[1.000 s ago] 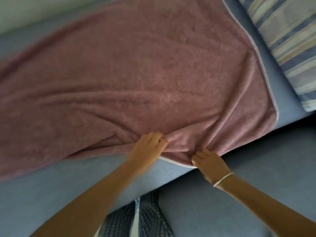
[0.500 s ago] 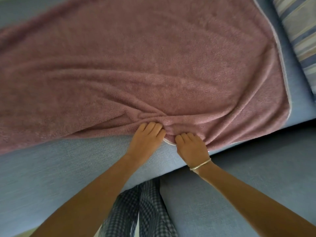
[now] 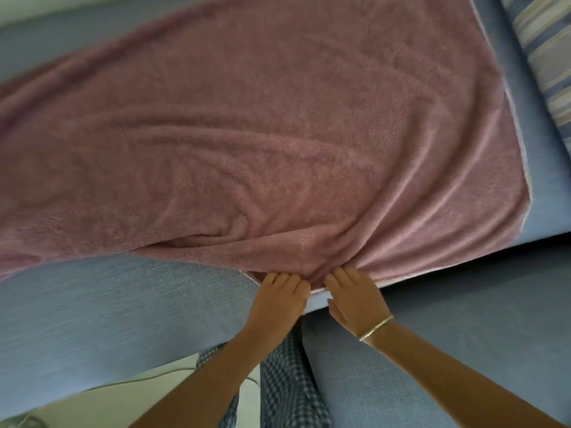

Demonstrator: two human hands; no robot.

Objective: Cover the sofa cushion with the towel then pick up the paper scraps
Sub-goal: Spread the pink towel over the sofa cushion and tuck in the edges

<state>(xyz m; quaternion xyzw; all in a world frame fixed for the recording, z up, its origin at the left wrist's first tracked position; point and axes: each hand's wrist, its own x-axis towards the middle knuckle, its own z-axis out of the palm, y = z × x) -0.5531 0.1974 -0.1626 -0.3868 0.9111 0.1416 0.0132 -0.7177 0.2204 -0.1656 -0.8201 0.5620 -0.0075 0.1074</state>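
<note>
A dusty-pink towel [image 3: 278, 134] lies spread over the blue sofa cushion [image 3: 108, 304], with folds running toward its near edge. My left hand [image 3: 278, 301] and my right hand [image 3: 355, 299] sit side by side at that near edge, fingers curled into the bunched fabric and pinching it at the cushion's front rim. The right wrist wears a thin bangle. A strip of bare cushion shows at the lower left and along the right side. No paper scraps are in view.
A striped pillow [image 3: 543, 57] leans at the top right. Another blue cushion [image 3: 448, 350] lies lower right. My checked trousers [image 3: 287, 387] show between the cushions, and pale floor [image 3: 108, 403] at the bottom left.
Both hands have drawn the towel's near edge toward me and come closer together, down to the cushion's front rim. The towel covers more of the cushion.
</note>
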